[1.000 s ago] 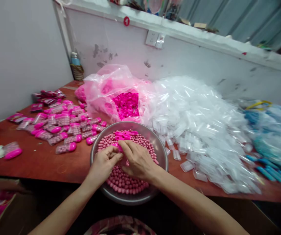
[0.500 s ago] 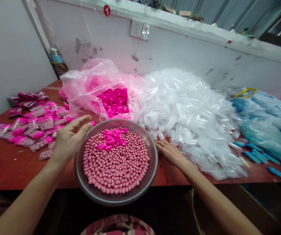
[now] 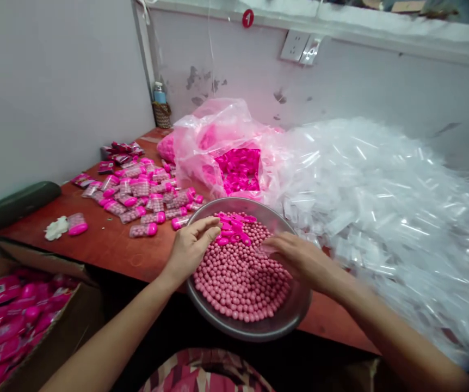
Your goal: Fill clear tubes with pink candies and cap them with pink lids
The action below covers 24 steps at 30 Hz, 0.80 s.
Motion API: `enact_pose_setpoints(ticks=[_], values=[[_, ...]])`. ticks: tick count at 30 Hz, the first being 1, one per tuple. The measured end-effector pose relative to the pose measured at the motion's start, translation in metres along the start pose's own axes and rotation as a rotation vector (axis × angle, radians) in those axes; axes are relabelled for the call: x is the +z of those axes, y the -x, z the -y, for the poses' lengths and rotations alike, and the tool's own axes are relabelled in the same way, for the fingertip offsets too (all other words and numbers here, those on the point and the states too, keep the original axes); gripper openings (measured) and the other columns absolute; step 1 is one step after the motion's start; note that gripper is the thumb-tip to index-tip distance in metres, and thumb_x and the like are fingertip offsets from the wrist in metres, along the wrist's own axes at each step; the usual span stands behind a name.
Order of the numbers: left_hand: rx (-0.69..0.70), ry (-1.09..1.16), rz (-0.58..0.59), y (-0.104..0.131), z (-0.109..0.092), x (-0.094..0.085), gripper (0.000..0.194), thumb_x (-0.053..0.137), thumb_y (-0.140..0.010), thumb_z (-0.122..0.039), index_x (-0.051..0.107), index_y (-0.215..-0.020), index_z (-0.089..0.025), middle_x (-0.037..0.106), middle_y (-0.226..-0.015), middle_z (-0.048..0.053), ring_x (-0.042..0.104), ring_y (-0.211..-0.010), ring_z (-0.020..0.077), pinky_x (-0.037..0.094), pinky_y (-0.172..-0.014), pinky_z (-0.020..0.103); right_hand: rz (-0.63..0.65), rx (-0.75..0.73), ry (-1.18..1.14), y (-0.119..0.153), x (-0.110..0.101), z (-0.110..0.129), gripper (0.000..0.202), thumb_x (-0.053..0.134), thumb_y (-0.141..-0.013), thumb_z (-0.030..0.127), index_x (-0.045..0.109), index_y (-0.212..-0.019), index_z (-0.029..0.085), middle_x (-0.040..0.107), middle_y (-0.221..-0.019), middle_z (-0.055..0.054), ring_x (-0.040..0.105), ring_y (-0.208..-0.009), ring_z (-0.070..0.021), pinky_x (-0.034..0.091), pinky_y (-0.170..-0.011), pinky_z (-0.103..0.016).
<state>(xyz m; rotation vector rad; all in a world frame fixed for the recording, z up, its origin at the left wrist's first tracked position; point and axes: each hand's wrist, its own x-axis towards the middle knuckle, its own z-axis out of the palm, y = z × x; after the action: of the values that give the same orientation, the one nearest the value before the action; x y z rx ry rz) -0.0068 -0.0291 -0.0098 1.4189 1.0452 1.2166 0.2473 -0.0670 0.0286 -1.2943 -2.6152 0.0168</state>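
Observation:
A metal bowl (image 3: pixel 300 313) full of pink round beads (image 3: pixel 234 288) sits at the table's front edge, with several bright pink plastic caps (image 3: pixel 234 228) heaped on the beads. My left hand (image 3: pixel 193 245) is over the bowl's left rim, thumb and fingers pinched together; a small pink cap seems to be at the fingertips, mostly hidden. Above the bowl's right side, my right hand (image 3: pixel 295 256) is closed on a clear plastic tube (image 3: pixel 265 249), blurred by motion and partly covered by the fingers.
A pink plastic bag (image 3: pixel 202 152) of pink caps lies behind the bowl. To the right spreads a big pile of clear tubes (image 3: pixel 373 190). Bead-filled tubes (image 3: pixel 140 188) lie on the left of the red table (image 3: pixel 108 256). A carton (image 3: pixel 75 321) of pink packs stands lower left.
The view has turned left, bringing the carton into sight. My right hand has moved from the pile's edge to above the beads with a clear tube. My left hand has closed and come over the bowl.

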Motion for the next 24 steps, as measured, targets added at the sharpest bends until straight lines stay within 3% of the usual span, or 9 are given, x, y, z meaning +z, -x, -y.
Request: enact_pose_setpoints(ticks=[4, 7, 9, 12, 16, 19, 24], values=[[0.064, -0.054, -0.013, 0.004, 0.002, -0.004, 0.029, 0.055, -0.082, -0.030, 0.065, -0.105, -0.015, 0.067, -0.106, 0.008, 0.063, -0.098, 0.0208, 0.048, -0.090, 0.033, 0.227, -0.132, 0.261, -0.047, 0.040, 0.033, 0.018, 0.045, -0.081, 0.004, 0.061, -0.083, 0.012, 0.063, -0.078, -0.011, 0.057, -0.074, -0.0210, 0.046, -0.068, -0.034], [0.110, -0.120, -0.026, 0.006, -0.002, -0.006, 0.027, 0.051, -0.084, -0.025, 0.065, -0.104, -0.014, 0.068, -0.105, 0.007, 0.062, -0.098, 0.0190, 0.048, -0.089, 0.031, 0.311, -0.169, 0.033, -0.067, 0.070, 0.049, 0.017, 0.044, -0.081, 0.004, 0.059, -0.079, 0.011, 0.062, -0.075, -0.010, 0.054, -0.069, -0.0188, 0.043, -0.066, -0.031], [0.112, -0.131, -0.031, 0.007, -0.003, -0.007, 0.027, 0.049, -0.085, -0.023, 0.064, -0.106, -0.014, 0.068, -0.104, 0.007, 0.062, -0.097, 0.0182, 0.048, -0.088, 0.030, 0.325, -0.140, -0.130, -0.073, 0.077, 0.058, 0.015, 0.044, -0.079, 0.003, 0.057, -0.080, 0.011, 0.061, -0.076, -0.008, 0.053, -0.068, -0.0162, 0.043, -0.064, -0.028], [0.121, -0.113, -0.044, 0.006, -0.004, -0.008, 0.029, 0.048, -0.086, -0.023, 0.062, -0.110, -0.014, 0.067, -0.106, 0.007, 0.062, -0.099, 0.0176, 0.047, -0.089, 0.029, 0.301, -0.019, -0.322, -0.073, 0.069, 0.061, 0.010, 0.048, -0.082, 0.010, 0.054, -0.089, 0.013, 0.059, -0.077, -0.003, 0.052, -0.066, -0.0133, 0.043, -0.060, -0.025], [0.115, -0.086, -0.036, 0.005, -0.003, -0.008, 0.029, 0.049, -0.086, -0.027, 0.062, -0.109, -0.015, 0.067, -0.107, 0.007, 0.061, -0.100, 0.0180, 0.047, -0.089, 0.029, 0.248, 0.264, -0.991, -0.063, 0.044, 0.055, 0.010, 0.051, -0.085, 0.025, 0.053, -0.091, 0.016, 0.058, -0.081, -0.001, 0.055, -0.073, -0.0132, 0.046, -0.068, -0.026], [0.038, -0.043, 0.072, 0.007, -0.006, -0.005, 0.030, 0.057, -0.081, -0.029, 0.063, -0.106, -0.015, 0.067, -0.106, 0.008, 0.062, -0.096, 0.0198, 0.049, -0.084, 0.029, 0.127, 0.368, -1.277, -0.053, 0.032, 0.050, 0.015, 0.058, -0.081, 0.027, 0.053, -0.091, 0.018, 0.057, -0.081, 0.000, 0.056, -0.075, -0.0121, 0.047, -0.070, -0.026], [-0.024, 0.088, 0.323, 0.012, -0.012, 0.004, 0.020, 0.059, -0.077, -0.021, 0.067, -0.094, -0.015, 0.068, -0.095, 0.006, 0.062, -0.091, 0.0199, 0.048, -0.082, 0.029, -0.001, 0.438, -1.389, -0.044, 0.030, 0.048, 0.018, 0.064, -0.077, 0.028, 0.055, -0.090, 0.019, 0.058, -0.078, 0.001, 0.056, -0.070, -0.0107, 0.048, -0.065, -0.025]])
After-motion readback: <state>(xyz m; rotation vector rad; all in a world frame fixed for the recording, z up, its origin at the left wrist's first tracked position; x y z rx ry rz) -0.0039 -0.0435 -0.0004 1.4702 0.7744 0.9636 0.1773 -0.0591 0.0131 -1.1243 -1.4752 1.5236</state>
